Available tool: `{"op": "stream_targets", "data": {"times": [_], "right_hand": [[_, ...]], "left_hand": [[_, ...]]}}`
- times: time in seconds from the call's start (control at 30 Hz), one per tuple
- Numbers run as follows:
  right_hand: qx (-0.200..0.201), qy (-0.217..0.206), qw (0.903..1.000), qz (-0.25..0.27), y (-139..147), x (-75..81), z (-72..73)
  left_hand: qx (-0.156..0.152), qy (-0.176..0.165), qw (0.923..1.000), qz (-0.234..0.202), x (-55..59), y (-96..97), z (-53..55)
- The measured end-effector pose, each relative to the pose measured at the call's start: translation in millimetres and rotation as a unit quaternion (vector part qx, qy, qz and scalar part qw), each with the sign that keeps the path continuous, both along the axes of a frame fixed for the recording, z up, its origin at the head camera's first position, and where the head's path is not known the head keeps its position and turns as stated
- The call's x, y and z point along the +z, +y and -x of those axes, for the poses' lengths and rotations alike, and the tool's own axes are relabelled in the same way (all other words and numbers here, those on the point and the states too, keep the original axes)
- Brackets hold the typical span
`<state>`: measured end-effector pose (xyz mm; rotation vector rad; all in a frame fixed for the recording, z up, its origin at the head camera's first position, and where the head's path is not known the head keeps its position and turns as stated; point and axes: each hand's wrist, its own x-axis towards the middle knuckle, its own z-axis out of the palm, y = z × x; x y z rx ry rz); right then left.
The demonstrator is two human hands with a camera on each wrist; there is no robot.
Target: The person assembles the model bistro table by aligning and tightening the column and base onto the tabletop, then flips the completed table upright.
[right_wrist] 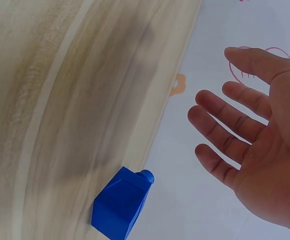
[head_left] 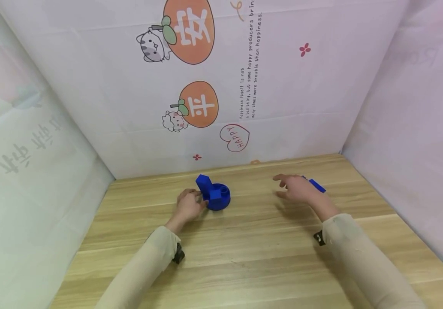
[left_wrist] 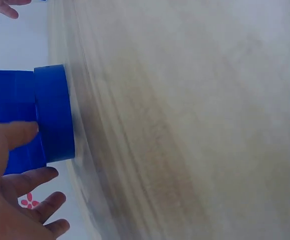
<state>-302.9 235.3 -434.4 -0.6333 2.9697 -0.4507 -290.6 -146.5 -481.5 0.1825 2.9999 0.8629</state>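
Note:
A round blue plastic base stands on the table, with a tall slanted block, a shorter block and a small ring-shaped peg rising from it. My left hand holds its left side; in the left wrist view the thumb lies across the blue base and the index finger is at its edge. To the right, my right hand hovers with loosely spread fingers and nothing in them. Partly hidden behind that hand lies another blue piece. The right wrist view shows this angular blue piece with a short round stub, apart from the fingers.
The wood-grain table meets a white printed cloth wall at the back. Similar cloth walls close off the left and right sides. A dark wrist strap part shows under the left sleeve.

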Motion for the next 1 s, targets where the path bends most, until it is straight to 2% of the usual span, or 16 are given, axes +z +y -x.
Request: {"op": "stream_targets", "data": {"times": [0.17, 0.33, 0.43, 0.53, 0.63, 0.77, 0.87, 1.0], "right_hand": [[-0.007, 0.003, 1.0000, -0.003, 3.8, -0.1, -0.7], [-0.008, 0.004, 1.0000, 0.004, 4.8, -1.6, -1.3], [-0.008, -0.002, 0.9999, 0.007, 5.7, -3.1, -1.7], [-0.008, -0.003, 1.0000, 0.005, 7.6, -4.9, -1.8], [-0.013, 0.000, 0.9999, 0.003, 9.0, -5.9, -1.9], [-0.015, 0.003, 0.9999, 0.005, 10.0, -5.8, -2.0], [-0.018, 0.007, 0.9998, 0.003, 11.1, -5.2, -2.2], [-0.024, 0.009, 0.9997, 0.002, 12.3, -4.1, -2.9]], "left_hand": [[0.000, 0.004, 1.0000, 0.003, 1.4, -1.0, -1.9], [-0.004, 0.041, 0.9991, 0.012, -1.0, -1.3, -1.0], [-0.001, 0.046, 0.9989, -0.002, -2.8, -2.4, -1.8], [0.003, 0.035, 0.9988, -0.034, -4.5, -3.5, -3.4], [0.000, 0.044, 0.9973, -0.060, -6.7, -4.5, -3.3], [-0.005, 0.070, 0.9961, -0.054, -6.8, -4.2, -3.9], [-0.001, 0.050, 0.9976, -0.049, -3.8, -2.5, -5.7], [-0.001, -0.001, 0.9996, -0.027, -1.3, 0.2, -6.4]]}}
